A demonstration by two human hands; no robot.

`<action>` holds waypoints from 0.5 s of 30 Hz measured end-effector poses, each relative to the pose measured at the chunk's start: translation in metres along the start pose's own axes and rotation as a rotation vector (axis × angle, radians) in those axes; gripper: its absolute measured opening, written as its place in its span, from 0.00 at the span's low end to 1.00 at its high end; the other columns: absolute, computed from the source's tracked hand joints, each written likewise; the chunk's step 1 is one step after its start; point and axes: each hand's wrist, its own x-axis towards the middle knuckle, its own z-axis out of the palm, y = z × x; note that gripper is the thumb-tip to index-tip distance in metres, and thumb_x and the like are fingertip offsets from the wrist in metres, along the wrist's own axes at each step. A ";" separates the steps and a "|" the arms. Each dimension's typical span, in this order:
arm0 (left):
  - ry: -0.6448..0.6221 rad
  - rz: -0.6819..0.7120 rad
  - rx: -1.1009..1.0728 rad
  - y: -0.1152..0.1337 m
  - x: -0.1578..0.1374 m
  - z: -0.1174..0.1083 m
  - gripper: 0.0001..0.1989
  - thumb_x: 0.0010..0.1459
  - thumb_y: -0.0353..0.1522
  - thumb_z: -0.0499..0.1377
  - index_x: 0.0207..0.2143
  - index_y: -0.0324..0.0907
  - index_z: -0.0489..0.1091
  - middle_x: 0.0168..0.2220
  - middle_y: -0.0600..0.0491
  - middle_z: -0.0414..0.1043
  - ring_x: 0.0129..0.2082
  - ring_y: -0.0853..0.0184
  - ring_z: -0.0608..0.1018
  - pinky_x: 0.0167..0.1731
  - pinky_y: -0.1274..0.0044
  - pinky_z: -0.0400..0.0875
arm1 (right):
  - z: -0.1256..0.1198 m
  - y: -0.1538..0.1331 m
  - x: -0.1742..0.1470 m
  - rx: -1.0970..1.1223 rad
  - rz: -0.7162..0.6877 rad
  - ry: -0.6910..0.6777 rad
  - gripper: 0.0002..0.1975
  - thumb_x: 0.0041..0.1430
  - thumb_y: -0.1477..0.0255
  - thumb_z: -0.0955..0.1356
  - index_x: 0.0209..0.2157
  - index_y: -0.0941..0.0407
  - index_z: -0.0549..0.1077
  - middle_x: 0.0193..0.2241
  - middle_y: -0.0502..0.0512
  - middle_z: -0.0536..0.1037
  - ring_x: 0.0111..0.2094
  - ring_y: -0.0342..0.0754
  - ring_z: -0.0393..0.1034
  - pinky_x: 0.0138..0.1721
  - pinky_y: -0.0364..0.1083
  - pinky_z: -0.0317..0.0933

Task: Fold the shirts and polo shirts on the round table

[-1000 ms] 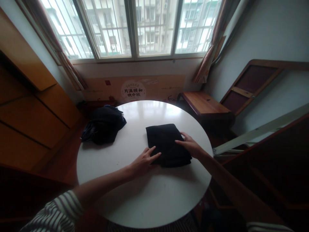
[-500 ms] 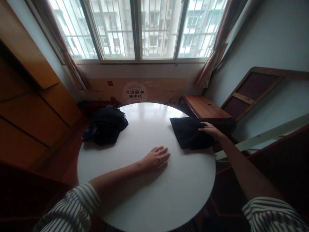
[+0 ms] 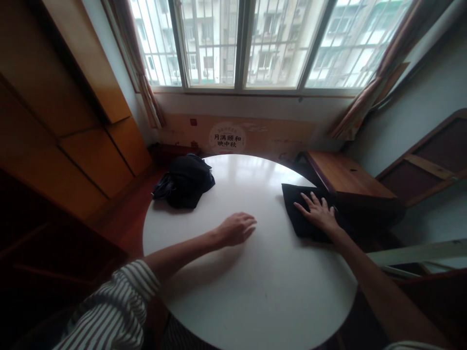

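My right hand (image 3: 318,212) lies flat with fingers spread on a folded black cloth (image 3: 297,228) at the table's right edge. The cloth looks like a garment, but its kind cannot be made out. Over the middle of the white round table (image 3: 262,291) is my left hand (image 3: 236,228), its fingers loosely bent and holding nothing. A shadow falls below it. On the far left of the tabletop sits a crumpled heap of dark clothes (image 3: 186,182), apart from both hands.
A low wooden cabinet (image 3: 350,175) stands close behind the table's right side. Orange cupboards (image 3: 97,155) line the left. Beyond the table are a printed banner (image 3: 270,133) and a barred window (image 3: 215,43). A wooden framed panel (image 3: 430,155) leans at the right wall.
My right hand has gone from gripping the black cloth's edge to lying spread on top of it. My left hand has lifted and its fingers have bent. The view has turned left.
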 end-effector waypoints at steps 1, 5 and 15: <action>0.061 -0.104 0.029 -0.017 0.000 -0.014 0.14 0.67 0.32 0.50 0.48 0.39 0.72 0.48 0.45 0.75 0.48 0.61 0.75 0.50 0.71 0.69 | -0.001 -0.002 -0.003 0.008 -0.002 0.007 0.37 0.63 0.45 0.55 0.68 0.49 0.54 0.70 0.60 0.48 0.66 0.75 0.43 0.58 0.76 0.44; 0.298 -0.585 0.316 -0.096 -0.002 -0.073 0.15 0.66 0.35 0.52 0.47 0.36 0.73 0.44 0.40 0.73 0.47 0.54 0.73 0.48 0.67 0.67 | 0.000 -0.035 -0.026 0.059 -0.187 0.162 0.33 0.65 0.52 0.58 0.64 0.56 0.62 0.66 0.67 0.58 0.64 0.73 0.51 0.57 0.73 0.51; 0.413 -0.756 0.246 -0.170 -0.003 -0.100 0.13 0.63 0.34 0.54 0.36 0.37 0.77 0.40 0.39 0.71 0.41 0.50 0.75 0.42 0.62 0.65 | 0.034 -0.095 -0.059 0.311 -0.687 0.203 0.19 0.65 0.69 0.61 0.52 0.62 0.73 0.56 0.71 0.71 0.57 0.60 0.67 0.58 0.58 0.62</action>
